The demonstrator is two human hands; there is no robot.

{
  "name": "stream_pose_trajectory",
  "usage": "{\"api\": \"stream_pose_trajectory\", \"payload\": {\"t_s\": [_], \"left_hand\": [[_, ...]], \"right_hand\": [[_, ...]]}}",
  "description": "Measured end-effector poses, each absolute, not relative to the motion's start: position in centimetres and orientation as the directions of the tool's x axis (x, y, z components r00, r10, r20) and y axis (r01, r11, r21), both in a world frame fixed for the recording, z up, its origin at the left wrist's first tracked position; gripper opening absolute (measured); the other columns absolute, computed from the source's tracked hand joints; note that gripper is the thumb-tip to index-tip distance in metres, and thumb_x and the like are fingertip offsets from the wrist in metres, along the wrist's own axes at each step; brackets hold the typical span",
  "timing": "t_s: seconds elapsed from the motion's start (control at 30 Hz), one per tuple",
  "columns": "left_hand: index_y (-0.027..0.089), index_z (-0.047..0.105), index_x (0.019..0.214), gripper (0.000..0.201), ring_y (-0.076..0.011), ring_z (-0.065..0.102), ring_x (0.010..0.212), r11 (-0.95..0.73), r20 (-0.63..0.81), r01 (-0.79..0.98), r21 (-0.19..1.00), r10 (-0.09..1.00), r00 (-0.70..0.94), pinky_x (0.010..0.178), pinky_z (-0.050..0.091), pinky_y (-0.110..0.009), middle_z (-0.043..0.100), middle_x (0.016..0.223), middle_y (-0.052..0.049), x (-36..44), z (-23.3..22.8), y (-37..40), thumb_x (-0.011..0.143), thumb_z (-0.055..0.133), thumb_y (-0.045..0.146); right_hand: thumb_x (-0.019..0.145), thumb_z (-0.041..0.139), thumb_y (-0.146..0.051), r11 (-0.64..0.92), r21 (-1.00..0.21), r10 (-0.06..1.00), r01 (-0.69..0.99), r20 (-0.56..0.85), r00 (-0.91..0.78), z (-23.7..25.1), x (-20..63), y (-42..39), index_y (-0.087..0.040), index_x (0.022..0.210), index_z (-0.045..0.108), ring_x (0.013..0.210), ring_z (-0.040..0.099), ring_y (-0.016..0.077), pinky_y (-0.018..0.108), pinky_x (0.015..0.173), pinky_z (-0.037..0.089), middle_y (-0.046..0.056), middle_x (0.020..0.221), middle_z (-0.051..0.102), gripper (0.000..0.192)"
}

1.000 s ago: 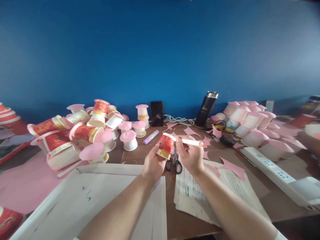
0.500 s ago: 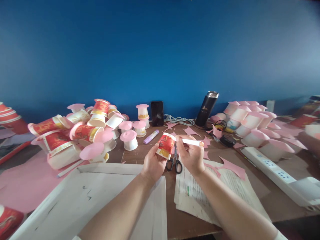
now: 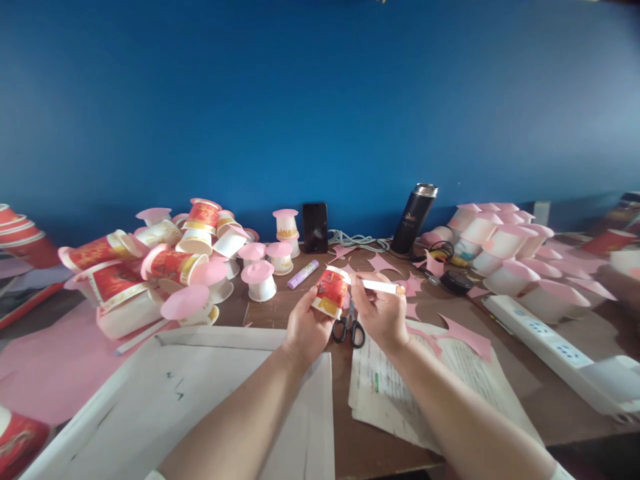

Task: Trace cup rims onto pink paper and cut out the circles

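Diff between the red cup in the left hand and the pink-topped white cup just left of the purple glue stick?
The red cup is held in the air by the left hand, tilted; the white cup stands upside down on the table. The red cup has a red and gold print and no pink disc showing; the white cup is plain with a pink paper disc on top. Both are small paper cups.

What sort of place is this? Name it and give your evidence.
Probably a craft worktable at home or in a classroom. The left hand holds a red paper cup, the right hand a white pen-like stick; scissors and pink-capped cups lie around.
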State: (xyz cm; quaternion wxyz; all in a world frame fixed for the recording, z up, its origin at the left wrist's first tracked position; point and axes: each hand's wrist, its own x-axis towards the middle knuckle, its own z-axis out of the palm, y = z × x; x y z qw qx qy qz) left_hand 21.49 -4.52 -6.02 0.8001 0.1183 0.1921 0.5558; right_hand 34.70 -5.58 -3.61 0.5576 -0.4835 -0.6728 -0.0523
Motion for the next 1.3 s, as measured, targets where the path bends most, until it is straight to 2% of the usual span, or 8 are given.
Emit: {"api": "stream_pose_trajectory", "payload": {"t_s": [0.33,0.6,0.93,1.13,1.3], "left_hand": [[0.012,0.064,0.104,0.025,-0.021,0.065,0.098,0.355,-0.167,-0.843,0.405,0.935,0.314,0.092,0.047,-0.034,0.07,0.102,-0.01,21.33,-6.34,-4.32,0.087,0.051,0.024],[0.014,0.064,0.106,0.026,-0.0209,0.064,0.099,0.347,-0.162,-0.851,0.393,0.938,0.308,0.092,0.046,-0.034,0.07,0.102,-0.009,21.29,-6.12,-4.36,0.087,0.052,0.025],[0.013,0.064,0.104,0.024,-0.0199,0.065,0.096,0.35,-0.158,-0.855,0.383,0.937,0.313,0.09,0.047,-0.033,0.07,0.102,-0.009,21.29,-6.21,-4.3,0.088,0.051,0.025],[0.013,0.063,0.109,0.029,-0.0207,0.064,0.098,0.347,-0.129,-0.844,0.409,0.938,0.323,0.089,0.047,-0.032,0.069,0.104,-0.01,21.3,-6.37,-4.34,0.086,0.053,0.027],[0.012,0.062,0.11,0.029,-0.0198,0.064,0.095,0.315,-0.108,-0.839,0.443,0.948,0.299,0.087,0.047,-0.03,0.07,0.1,-0.009,21.57,-6.59,-4.41,0.087,0.051,0.025]], "right_hand": [[0.088,0.053,-0.025,0.543,-0.476,0.607,0.692,0.792,0.069,-3.67,34.38,-5.71,-0.02,0.083,0.066,0.073,0.065,0.017,0.028,0.07,0.05,0.003,0.076,0.068,0.015],[0.089,0.051,-0.025,0.554,-0.46,0.613,0.694,0.79,0.035,-3.72,34.13,-5.82,-0.021,0.084,0.066,0.08,0.065,0.0185,0.032,0.079,0.049,0.004,0.08,0.07,0.016],[0.088,0.052,-0.025,0.545,-0.482,0.633,0.686,0.773,0.04,-3.83,34.14,-5.82,-0.02,0.085,0.066,0.078,0.065,0.0184,0.031,0.077,0.049,0.004,0.08,0.069,0.015],[0.087,0.053,-0.025,0.548,-0.517,0.623,0.657,0.777,0.091,-3.8,34.18,-5.93,-0.02,0.086,0.066,0.076,0.065,0.0182,0.031,0.075,0.051,0.004,0.081,0.069,0.014],[0.088,0.053,-0.023,0.591,-0.485,0.609,0.645,0.792,0.037,-3.71,33.87,-6.08,-0.021,0.089,0.066,0.08,0.064,0.018,0.032,0.077,0.051,0.004,0.083,0.07,0.013]]}}
